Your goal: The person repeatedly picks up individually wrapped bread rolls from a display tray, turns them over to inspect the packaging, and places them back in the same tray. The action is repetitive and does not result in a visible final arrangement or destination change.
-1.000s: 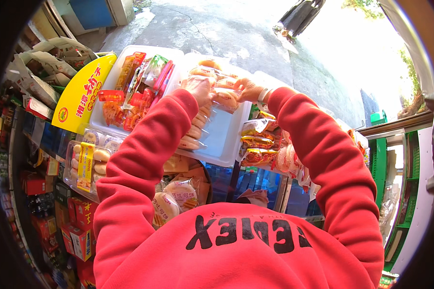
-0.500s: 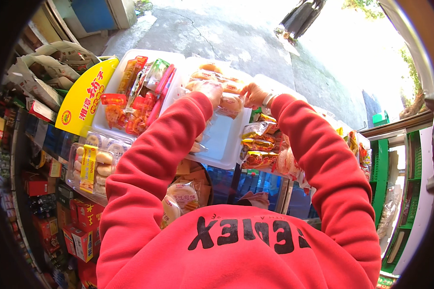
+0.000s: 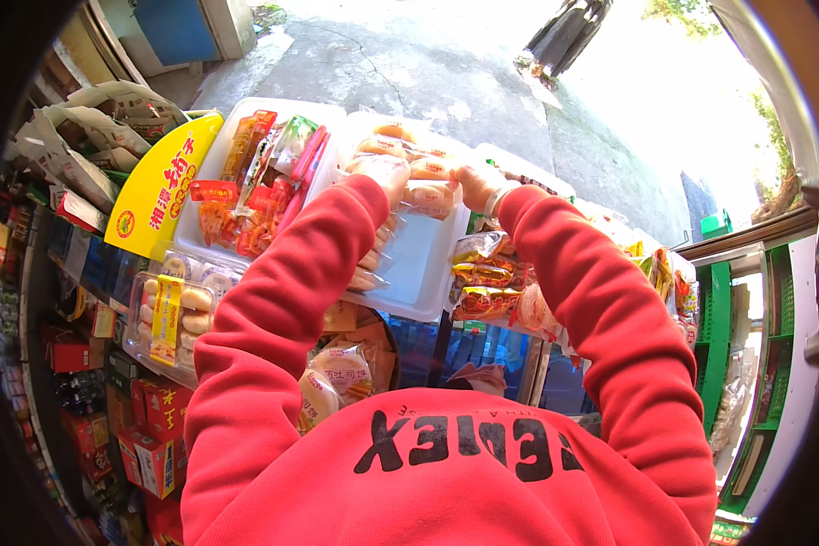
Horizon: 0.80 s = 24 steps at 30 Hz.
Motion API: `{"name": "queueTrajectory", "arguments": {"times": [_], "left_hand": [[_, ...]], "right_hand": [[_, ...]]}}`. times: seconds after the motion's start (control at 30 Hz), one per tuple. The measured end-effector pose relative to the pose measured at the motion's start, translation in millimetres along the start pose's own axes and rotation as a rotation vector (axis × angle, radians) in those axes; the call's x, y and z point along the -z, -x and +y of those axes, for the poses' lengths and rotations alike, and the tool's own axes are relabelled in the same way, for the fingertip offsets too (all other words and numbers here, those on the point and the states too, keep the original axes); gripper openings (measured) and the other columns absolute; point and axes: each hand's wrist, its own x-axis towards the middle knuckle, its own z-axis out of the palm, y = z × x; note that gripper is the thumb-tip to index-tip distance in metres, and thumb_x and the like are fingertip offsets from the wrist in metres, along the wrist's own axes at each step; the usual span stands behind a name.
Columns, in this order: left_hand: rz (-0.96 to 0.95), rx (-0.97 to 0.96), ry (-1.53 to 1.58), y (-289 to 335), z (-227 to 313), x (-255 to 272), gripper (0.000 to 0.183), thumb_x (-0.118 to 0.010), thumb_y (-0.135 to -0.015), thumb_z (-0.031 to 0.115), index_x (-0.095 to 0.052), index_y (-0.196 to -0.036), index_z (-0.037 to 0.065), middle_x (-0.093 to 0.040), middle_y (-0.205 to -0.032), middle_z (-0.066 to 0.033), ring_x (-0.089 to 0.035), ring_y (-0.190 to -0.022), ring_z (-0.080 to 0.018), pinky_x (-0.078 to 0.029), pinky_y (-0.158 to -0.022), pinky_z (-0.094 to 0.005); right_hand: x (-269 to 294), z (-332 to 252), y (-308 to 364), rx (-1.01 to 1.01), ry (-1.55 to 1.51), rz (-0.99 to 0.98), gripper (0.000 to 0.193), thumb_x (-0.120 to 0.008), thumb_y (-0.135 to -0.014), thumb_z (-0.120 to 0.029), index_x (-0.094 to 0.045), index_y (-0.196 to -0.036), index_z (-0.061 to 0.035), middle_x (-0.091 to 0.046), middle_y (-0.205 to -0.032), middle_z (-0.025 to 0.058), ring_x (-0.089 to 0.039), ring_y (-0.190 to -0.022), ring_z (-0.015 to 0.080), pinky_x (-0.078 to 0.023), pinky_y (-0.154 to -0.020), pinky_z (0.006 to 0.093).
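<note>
A white plastic tray (image 3: pixel 416 291) holds several wrapped buns, mostly along its far end and left side. My left hand (image 3: pixel 384 173) is closed at the left of the far rows, its fingertips partly hidden against the packets. At the tray's right edge, my right hand (image 3: pixel 479 185) pinches the side of a clear-wrapped bun (image 3: pixel 432 170). Another wrapped bun (image 3: pixel 427 200) lies just nearer to me, between the two hands. More wrapped buns (image 3: pixel 369 262) line the left wall, partly behind my left sleeve.
To the left, a white tray (image 3: pixel 211 164) carries red snack packets beside a yellow sign (image 3: pixel 162 187). Clear boxes of round pastries (image 3: pixel 168 318) stand nearer. Bright snack bags (image 3: pixel 487 273) fill a tray on the right. Green shelving (image 3: pixel 717 337) stands at far right.
My left hand has shifted slightly left. My right hand has moved a little nearer and left. The near wrapped bun between them sits slightly farther left and looks flatter.
</note>
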Motion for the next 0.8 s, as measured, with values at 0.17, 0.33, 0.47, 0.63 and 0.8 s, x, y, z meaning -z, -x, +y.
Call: {"name": "queueTrajectory", "arguments": {"times": [0.17,0.33,0.47,0.63,0.8], "left_hand": [[0.095,0.053,-0.06,-0.3,12.6,1.4,0.036,-0.07,-0.083,0.017,-0.07,-0.116,0.004,-0.07,-0.116,-0.0173,-0.068,-0.109,-0.0273,-0.053,-0.093,-0.0383],[0.14,0.158,0.077,-36.2,-5.9,-29.0,0.033,-0.062,-0.089,0.014,-0.069,-0.121,0.006,-0.067,-0.124,-0.0161,-0.066,-0.114,-0.0276,-0.052,-0.095,-0.0384],[0.168,0.217,0.187,-56.4,-25.4,-47.0,0.037,-0.051,-0.097,0.022,-0.064,-0.129,0.007,-0.066,-0.126,-0.0169,-0.066,-0.113,-0.0295,-0.053,-0.094,-0.0383],[0.187,0.01,0.13,2.9,-5.2,15.3,0.026,-0.068,-0.084,0.023,-0.075,-0.106,0.011,-0.072,-0.106,-0.0159,-0.068,-0.105,-0.0293,-0.053,-0.088,-0.0412],[0.406,-0.179,0.185,11.6,-25.6,-3.4,0.022,-0.07,-0.083,0.029,-0.076,-0.098,0.013,-0.072,-0.1,-0.0151,-0.068,-0.097,-0.0318,-0.051,-0.088,-0.0426]], "right_hand": [[28.1,-34.1,0.6,-0.183,0.116,-0.192,0.022,-0.065,-0.089,-0.016,-0.073,-0.106,-0.0045,-0.071,-0.106,0.0228,-0.069,-0.103,0.0346,-0.053,-0.091,0.0393],[25.4,-37.5,0.9,-0.173,0.195,-0.167,0.017,-0.066,-0.086,-0.016,-0.073,-0.099,-0.0077,-0.072,-0.098,0.0217,-0.07,-0.095,0.0353,-0.054,-0.085,0.0408],[24.5,-47.9,-5.9,-0.153,0.304,-0.221,0.016,-0.065,-0.086,-0.017,-0.074,-0.098,-0.0108,-0.072,-0.099,0.021,-0.07,-0.094,0.0344,-0.054,-0.085,0.0402],[40.3,-33.5,10.8,-0.085,0.229,-0.16,0.029,-0.067,-0.086,-0.017,-0.069,-0.114,-0.0121,-0.072,-0.106,0.0189,-0.069,-0.096,0.0331,-0.053,-0.088,0.0387],[53.8,-52.9,-1.0,0.133,0.069,-0.237,0.042,-0.078,-0.078,-0.02,-0.066,-0.117,-0.0119,-0.071,-0.097,0.0155,-0.069,-0.092,0.032,-0.053,-0.082,0.0392]]}}
